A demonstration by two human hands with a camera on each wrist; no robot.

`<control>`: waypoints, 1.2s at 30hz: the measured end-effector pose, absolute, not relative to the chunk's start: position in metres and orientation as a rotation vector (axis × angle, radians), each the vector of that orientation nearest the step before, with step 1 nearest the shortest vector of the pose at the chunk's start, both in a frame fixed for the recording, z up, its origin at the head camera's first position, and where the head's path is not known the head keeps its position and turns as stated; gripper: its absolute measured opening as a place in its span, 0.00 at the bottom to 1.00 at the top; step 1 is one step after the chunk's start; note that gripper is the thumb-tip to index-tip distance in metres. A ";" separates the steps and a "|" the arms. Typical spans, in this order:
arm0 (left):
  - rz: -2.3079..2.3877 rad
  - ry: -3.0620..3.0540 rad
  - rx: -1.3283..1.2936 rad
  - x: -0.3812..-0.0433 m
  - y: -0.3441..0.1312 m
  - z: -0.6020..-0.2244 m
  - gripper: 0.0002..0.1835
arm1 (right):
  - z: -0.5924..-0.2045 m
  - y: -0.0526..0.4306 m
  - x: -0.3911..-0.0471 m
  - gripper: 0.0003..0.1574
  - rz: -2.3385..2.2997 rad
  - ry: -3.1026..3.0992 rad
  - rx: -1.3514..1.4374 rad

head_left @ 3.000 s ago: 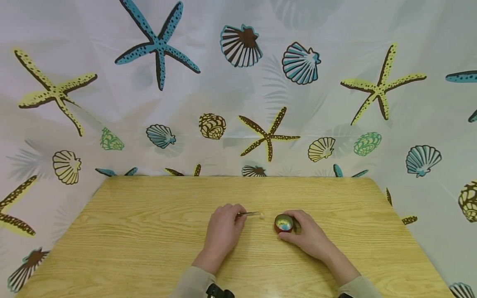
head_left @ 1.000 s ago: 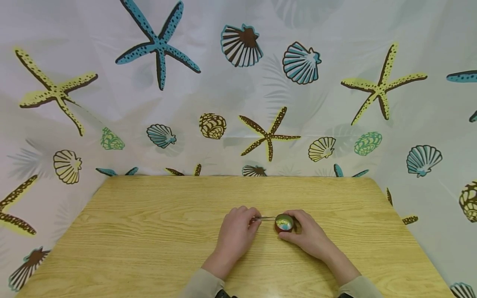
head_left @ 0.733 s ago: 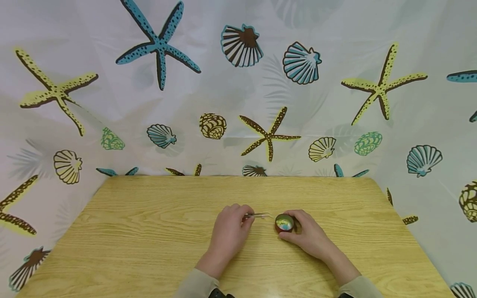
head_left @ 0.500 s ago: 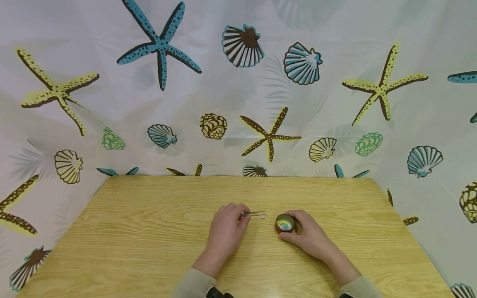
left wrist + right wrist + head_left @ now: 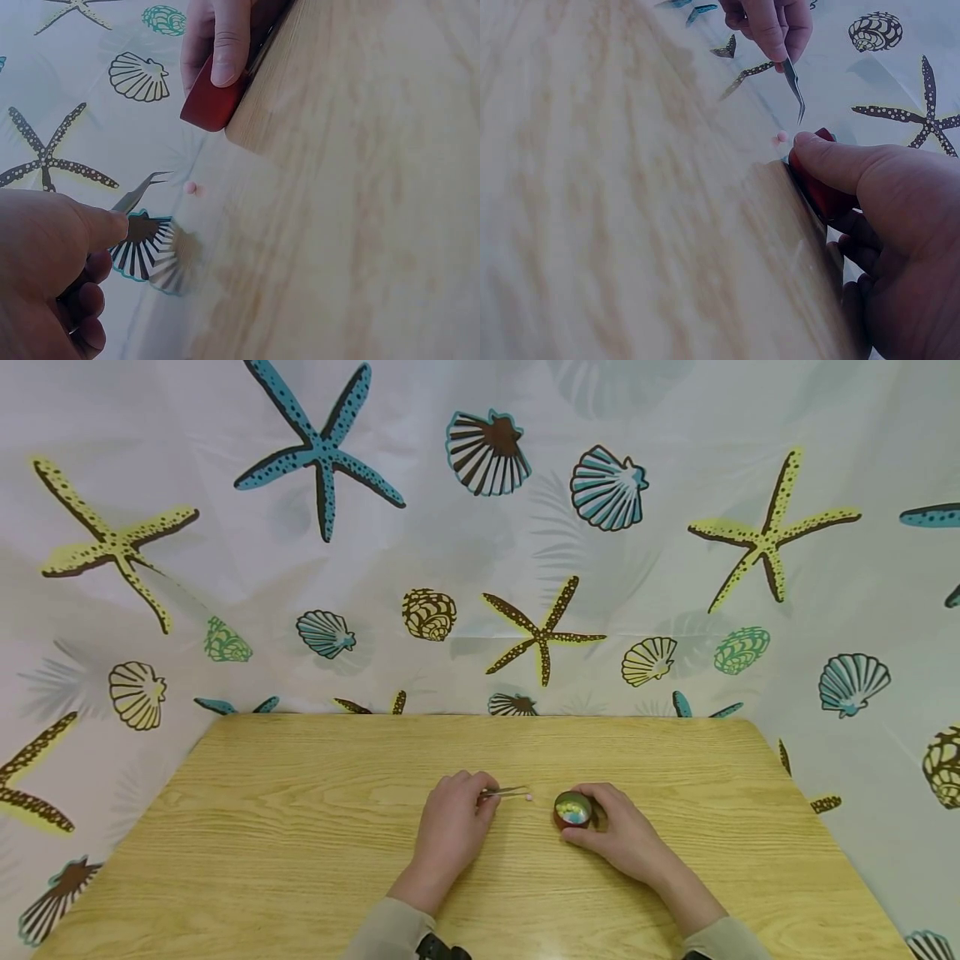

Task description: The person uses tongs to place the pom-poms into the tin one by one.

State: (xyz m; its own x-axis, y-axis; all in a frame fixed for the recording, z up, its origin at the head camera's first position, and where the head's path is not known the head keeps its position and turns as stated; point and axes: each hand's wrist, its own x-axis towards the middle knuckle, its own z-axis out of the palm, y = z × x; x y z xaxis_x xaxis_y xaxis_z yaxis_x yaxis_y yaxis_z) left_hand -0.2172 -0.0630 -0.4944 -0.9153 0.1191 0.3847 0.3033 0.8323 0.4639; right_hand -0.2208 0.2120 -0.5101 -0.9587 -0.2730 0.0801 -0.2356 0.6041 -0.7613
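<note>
Thumb and fingers of my left hand [image 5: 452, 818] pinch a pair of slim metal tweezers [image 5: 133, 196] with bent tips that point right. The tips stand slightly apart, with nothing visible between them. Close by on the table lies a small round pink bead [image 5: 190, 187], apart from the tips in the left wrist view. To its right, my right hand [image 5: 622, 835] grips a small round red container [image 5: 214, 101] that stands open on the table. Yellow, blue and white bits show inside it in the head view; what they are is too small to tell.
The wooden table [image 5: 300, 843] spreads around both hands. A white cloth [image 5: 420, 543] printed with starfish and shells hangs behind the table and along both sides.
A second ago the tweezers' tips were at the container's rim; my left hand has since drawn them back left to beside the pink bead. The right hand and container have stayed still.
</note>
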 end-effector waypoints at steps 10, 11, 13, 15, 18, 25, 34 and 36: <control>-0.740 -2.690 -0.328 -0.218 -0.062 -0.499 0.04 | -0.510 0.212 -0.220 0.41 -1.308 2.775 -0.432; -0.739 -2.690 -0.330 -0.218 -0.062 -0.500 0.04 | -0.510 0.212 -0.220 0.41 -1.309 2.773 -0.430; -0.738 -2.694 -0.329 -0.218 -0.062 -0.500 0.04 | -0.510 0.212 -0.220 0.41 -1.311 2.771 -0.427; -0.736 -2.695 -0.329 -0.218 -0.062 -0.501 0.04 | -0.510 0.212 -0.220 0.41 -1.310 2.769 -0.426; -0.732 -2.695 -0.330 -0.219 -0.062 -0.502 0.04 | -0.510 0.212 -0.219 0.41 -1.308 2.766 -0.421; -0.742 -2.694 -0.341 -0.220 -0.063 -0.503 0.04 | -0.510 0.212 -0.220 0.41 -1.309 2.770 -0.420; -0.747 -2.685 -0.325 -0.221 -0.062 -0.501 0.03 | -0.510 0.212 -0.220 0.41 -1.314 2.762 -0.413; -0.751 -2.679 -0.328 -0.221 -0.062 -0.499 0.03 | -0.510 0.212 -0.220 0.41 -1.315 2.762 -0.409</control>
State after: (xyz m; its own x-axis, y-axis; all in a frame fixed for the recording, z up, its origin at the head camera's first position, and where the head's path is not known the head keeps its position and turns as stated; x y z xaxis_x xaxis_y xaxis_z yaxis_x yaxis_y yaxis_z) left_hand -0.2208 -0.0621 -0.4994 -0.9159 0.1282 0.3803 0.3072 0.8337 0.4588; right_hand -0.2198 0.2120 -0.5099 -0.9633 -0.2610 0.0632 -0.2136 0.6019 -0.7695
